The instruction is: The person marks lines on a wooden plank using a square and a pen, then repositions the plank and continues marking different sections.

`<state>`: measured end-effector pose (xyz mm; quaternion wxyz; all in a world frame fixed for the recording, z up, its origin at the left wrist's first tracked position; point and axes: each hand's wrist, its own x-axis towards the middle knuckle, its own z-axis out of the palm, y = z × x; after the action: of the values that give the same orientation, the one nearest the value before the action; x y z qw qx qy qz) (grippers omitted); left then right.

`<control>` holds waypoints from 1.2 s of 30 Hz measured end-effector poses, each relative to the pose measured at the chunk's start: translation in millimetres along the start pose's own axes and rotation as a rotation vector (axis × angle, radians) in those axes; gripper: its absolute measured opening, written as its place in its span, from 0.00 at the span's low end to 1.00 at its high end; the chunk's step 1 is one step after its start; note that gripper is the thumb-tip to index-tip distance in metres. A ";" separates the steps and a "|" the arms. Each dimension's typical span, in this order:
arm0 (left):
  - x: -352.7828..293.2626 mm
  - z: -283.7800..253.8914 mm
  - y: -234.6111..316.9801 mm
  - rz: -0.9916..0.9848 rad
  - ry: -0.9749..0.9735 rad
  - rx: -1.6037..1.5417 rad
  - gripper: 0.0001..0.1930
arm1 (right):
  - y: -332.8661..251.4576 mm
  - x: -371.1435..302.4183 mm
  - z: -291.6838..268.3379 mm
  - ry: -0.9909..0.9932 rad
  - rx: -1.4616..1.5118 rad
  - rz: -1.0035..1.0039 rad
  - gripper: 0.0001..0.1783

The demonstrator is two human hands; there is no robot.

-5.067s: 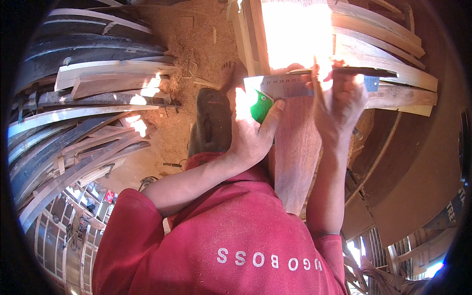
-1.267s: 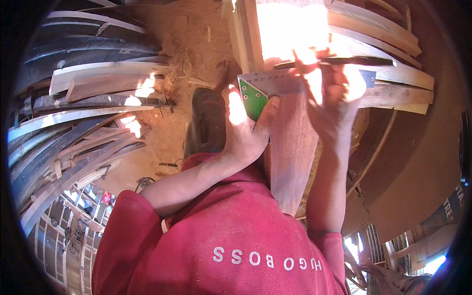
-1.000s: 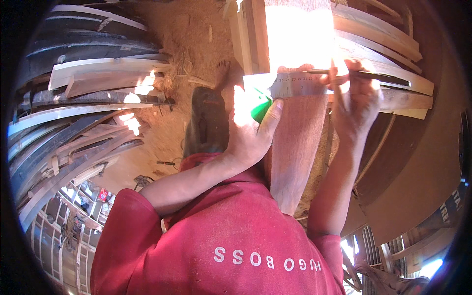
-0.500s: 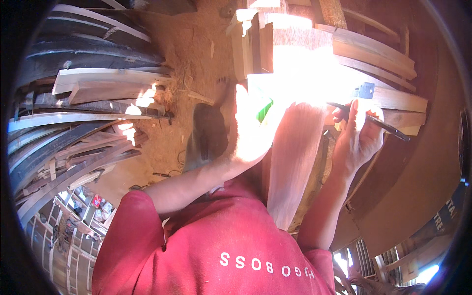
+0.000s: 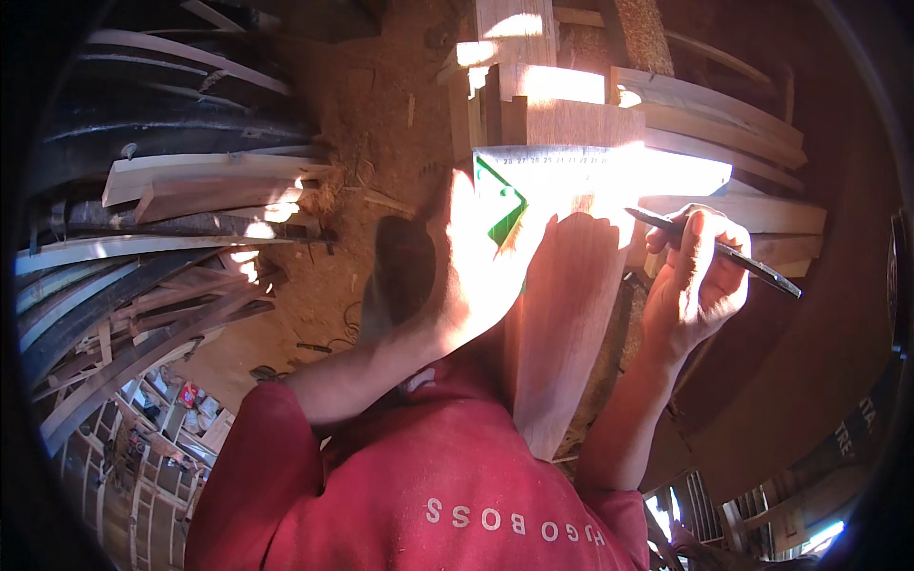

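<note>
Black and pale planks [image 5: 214,176] fan out well to the left of a broad reddish-brown board [image 5: 562,324], and lighter, sawn lengths of timber [image 5: 728,131] extend from behind its right side. The board runs lengthwise away from the person's body, narrowing toward the red shirt [image 5: 409,476], with sunlight glaring across its middle.

Crosswise over the board lies a try square [image 5: 571,169], its ruled metal blade roughly square to the board's long axis. The green stock sits at the board's left edge; the blade's free end reaches past the right edge.

At the left edge, the left hand [image 5: 486,252] grasps the stock, fingers along its outer side, thumb stretched inward over the wood. Glare hides how firmly the thumb presses.

Beyond the right edge, the right hand [image 5: 697,276] pinches a dark pencil [image 5: 757,267] between thumb and bent fingers. This hand is the nearer to the blade's free end, the left to the stock. The pencil slants, butt away from the board and toward the body, point aimed at the right edge, just on the near side of the blade. Whether that point touches wood cannot be told.
</note>
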<state>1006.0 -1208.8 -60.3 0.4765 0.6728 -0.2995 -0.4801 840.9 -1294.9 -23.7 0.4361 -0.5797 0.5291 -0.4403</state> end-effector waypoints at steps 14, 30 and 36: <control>0.7 4.1 -3.1 -0.096 0.018 -0.187 0.18 | 5.3 14.9 18.6 0.010 0.009 0.035 0.02; 3.0 2.5 3.4 -0.222 0.022 0.030 0.33 | 12.0 34.6 55.8 -0.223 -0.234 0.001 0.06; 1.6 2.9 -2.1 -0.216 0.035 0.111 0.39 | 3.4 34.8 64.7 -0.228 0.087 0.082 0.07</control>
<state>1003.8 -1210.4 -63.1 0.3894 0.7346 -0.2431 -0.4996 904.8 -1327.2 -40.4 0.5359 -0.5844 0.4797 -0.3757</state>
